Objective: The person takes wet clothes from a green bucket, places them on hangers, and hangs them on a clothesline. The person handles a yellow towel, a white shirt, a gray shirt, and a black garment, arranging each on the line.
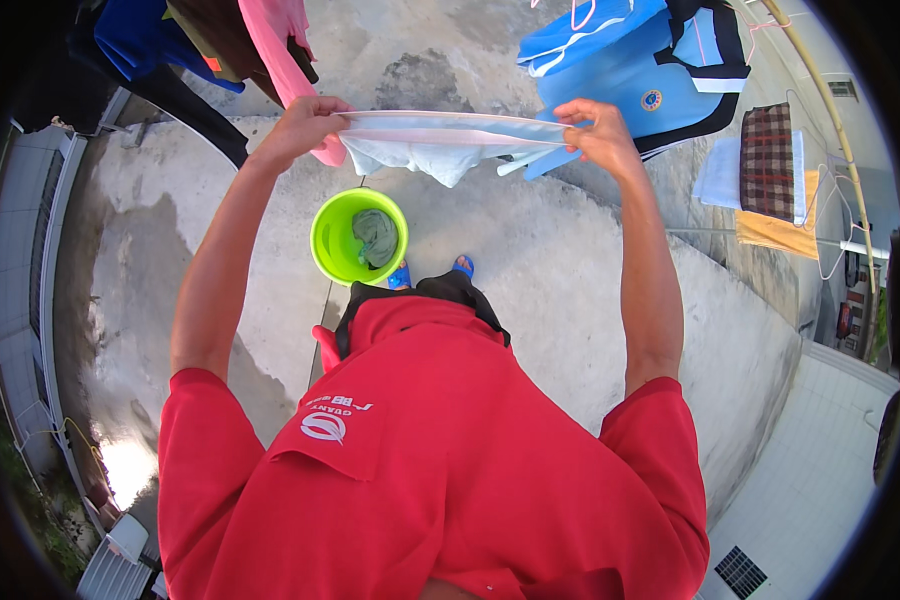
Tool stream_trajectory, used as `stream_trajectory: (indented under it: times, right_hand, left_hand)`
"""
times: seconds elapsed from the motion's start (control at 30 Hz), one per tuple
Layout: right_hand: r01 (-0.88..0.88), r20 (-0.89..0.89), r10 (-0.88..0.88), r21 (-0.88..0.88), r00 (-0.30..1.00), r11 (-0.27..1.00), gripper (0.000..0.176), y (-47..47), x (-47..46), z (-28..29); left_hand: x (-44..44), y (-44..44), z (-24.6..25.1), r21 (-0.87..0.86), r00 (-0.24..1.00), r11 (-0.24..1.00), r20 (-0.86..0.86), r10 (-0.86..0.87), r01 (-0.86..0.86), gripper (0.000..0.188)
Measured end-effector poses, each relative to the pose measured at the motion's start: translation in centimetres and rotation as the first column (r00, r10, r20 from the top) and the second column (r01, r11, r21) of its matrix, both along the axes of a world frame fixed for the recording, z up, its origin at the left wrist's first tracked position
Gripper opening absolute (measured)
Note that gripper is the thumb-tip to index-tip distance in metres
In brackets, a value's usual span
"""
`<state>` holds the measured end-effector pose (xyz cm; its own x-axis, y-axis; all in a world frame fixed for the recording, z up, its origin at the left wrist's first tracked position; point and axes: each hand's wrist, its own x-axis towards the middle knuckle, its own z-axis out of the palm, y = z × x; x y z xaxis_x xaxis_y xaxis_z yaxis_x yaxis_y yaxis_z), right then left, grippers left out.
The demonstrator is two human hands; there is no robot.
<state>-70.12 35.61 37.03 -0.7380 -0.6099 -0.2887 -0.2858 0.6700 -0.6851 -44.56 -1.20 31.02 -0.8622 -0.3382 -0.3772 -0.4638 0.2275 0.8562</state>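
Note:
A pale blue and white cloth garment [450, 154] is stretched out between my two hands. Its top edge is pulled nearly straight, and the rest hangs down in folds. My left hand [304, 124] pinches the end at the left of the picture, close to a pink garment. At the right, my right hand [598, 131] grips the other end between thumb and fingers, in front of a hanging blue shirt. Below the cloth a lime-green bucket [326, 244] stands on the concrete, holding a crumpled grey-green cloth [376, 236].
Dark, blue and pink clothes [270, 45] hang at upper left. A light blue shirt with black trim [607, 90] hangs at upper right, with a plaid cloth [766, 161], wire hangers and a bamboo pole [832, 120] beyond. My feet in blue sandals [399, 277] are beside the bucket.

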Motion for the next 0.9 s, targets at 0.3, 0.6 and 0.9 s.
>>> stream_trajectory:
  times: [0.3, 0.6, 0.9]
  right_hand:
    - [-0.363, -0.297, 0.261, -0.376, 0.919, 0.852, 0.045, -1.0, 11.2, 2.2]
    - [-0.635, -0.537, 0.476, -0.151, 0.696, 0.758, 0.043, -3.6, 24.8, -1.0]
    - [-0.618, -0.492, 0.477, -0.172, 0.728, 0.767, 0.052, -3.8, 24.7, -0.9]
  left_hand:
    - [0.6, 5.0, -1.9, 0.261, 0.721, 0.71, -0.068, 0.689, -0.654, 0.054]
    - [1.2, 9.0, -4.8, 0.954, 0.488, 0.173, -0.034, 0.872, -0.243, 0.07]
    - [1.7, 8.2, -2.9, 0.951, 0.417, 0.165, -0.043, 0.908, -0.26, 0.078]
